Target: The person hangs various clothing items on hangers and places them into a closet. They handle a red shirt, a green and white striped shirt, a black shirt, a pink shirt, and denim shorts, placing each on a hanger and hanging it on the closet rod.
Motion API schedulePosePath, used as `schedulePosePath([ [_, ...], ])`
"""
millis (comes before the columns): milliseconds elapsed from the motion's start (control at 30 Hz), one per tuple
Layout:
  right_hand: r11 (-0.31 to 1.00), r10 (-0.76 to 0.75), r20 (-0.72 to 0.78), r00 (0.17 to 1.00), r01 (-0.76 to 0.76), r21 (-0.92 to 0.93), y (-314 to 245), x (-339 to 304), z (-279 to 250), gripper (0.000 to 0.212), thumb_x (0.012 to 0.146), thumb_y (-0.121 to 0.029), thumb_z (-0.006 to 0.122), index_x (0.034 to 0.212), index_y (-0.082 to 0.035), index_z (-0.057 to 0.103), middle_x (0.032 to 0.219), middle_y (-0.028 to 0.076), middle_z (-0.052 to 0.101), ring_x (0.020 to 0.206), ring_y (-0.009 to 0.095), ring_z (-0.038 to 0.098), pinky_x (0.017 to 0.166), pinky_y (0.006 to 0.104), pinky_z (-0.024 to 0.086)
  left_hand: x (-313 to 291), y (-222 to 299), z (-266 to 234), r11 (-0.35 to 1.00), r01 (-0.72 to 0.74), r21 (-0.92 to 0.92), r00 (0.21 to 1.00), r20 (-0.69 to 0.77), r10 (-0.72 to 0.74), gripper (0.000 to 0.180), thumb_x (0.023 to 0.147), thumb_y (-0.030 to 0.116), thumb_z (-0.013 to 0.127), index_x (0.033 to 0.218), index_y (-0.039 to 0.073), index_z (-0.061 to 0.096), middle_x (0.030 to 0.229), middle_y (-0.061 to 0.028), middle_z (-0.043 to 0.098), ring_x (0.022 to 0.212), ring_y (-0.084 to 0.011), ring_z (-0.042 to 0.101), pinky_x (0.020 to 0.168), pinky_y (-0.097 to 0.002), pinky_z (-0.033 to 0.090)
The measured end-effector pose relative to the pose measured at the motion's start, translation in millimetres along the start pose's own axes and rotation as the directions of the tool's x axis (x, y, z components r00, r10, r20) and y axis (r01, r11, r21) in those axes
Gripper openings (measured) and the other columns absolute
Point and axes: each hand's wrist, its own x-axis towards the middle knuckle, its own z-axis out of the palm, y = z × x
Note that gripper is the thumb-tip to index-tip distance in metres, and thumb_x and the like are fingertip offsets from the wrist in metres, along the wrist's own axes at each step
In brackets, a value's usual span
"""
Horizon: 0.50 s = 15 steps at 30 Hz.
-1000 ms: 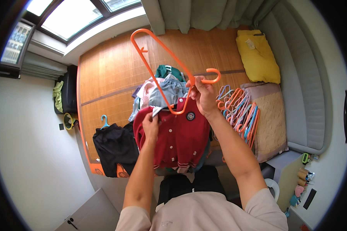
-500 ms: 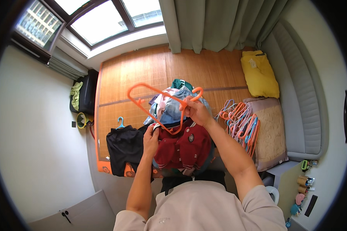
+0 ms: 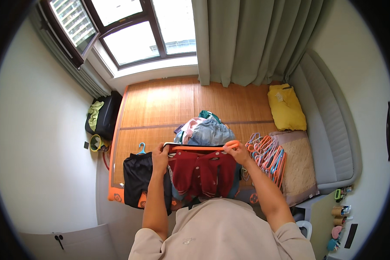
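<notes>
Near the front left corner of the bed (image 3: 160, 99), black clothes (image 3: 136, 175) lie with a blue hanger (image 3: 142, 148) sticking out. Next, the left hand (image 3: 159, 157) has its fingers pinched on a cloth edge (image 3: 174, 144), pale and dark, at the top of a red jacket (image 3: 197, 171). I can't tell if this cloth is part of the jacket, which is at the middle of the bed's front edge. A heap of clothes (image 3: 210, 132) lies behind. The orange hanger (image 3: 197, 148) runs across the jacket's top, and the right hand (image 3: 239, 153) has its fingers curled round its right end. It seems best to pull the cloth straight and hold the hanger level, so nothing bunches or slips. By the bed's right edge, a pile of hangers (image 3: 268, 157) sits beside the pillow (image 3: 297, 162).
</notes>
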Motion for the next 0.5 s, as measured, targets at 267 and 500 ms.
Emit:
schedulePosePath([
  [267,0.823,-0.29,0.09,0.953,0.297,-0.484,-91,-4,49,0.025,0.085,-0.031,0.081,0.101,-0.012,0.076,0.088,0.008,0.07,0.096,0.028,0.062,0.09,0.0432,0.049,-30,46,8,0.66,-0.489,0.57,0.865,0.413,0.284,0.02,0.09,0.022,0.07,0.092,0.002,0.071,0.08,-0.0222,0.069,0.078,-0.0401,0.069,0.067,-0.0459,0.051],
  [500,0.876,-0.317,0.001,0.948,0.293,-0.382,-152,8,53,0.028,0.087,-0.031,0.081,0.094,-0.005,0.071,0.087,0.012,0.067,0.079,0.029,0.064,0.073,0.0399,0.051,-27,86,-29,0.559,-0.651,0.513,0.75,0.322,0.578,0.045,0.087,0.034,0.08,0.12,0.006,0.069,0.087,-0.013,0.071,0.083,-0.0276,0.069,0.076,-0.0403,0.054],
])
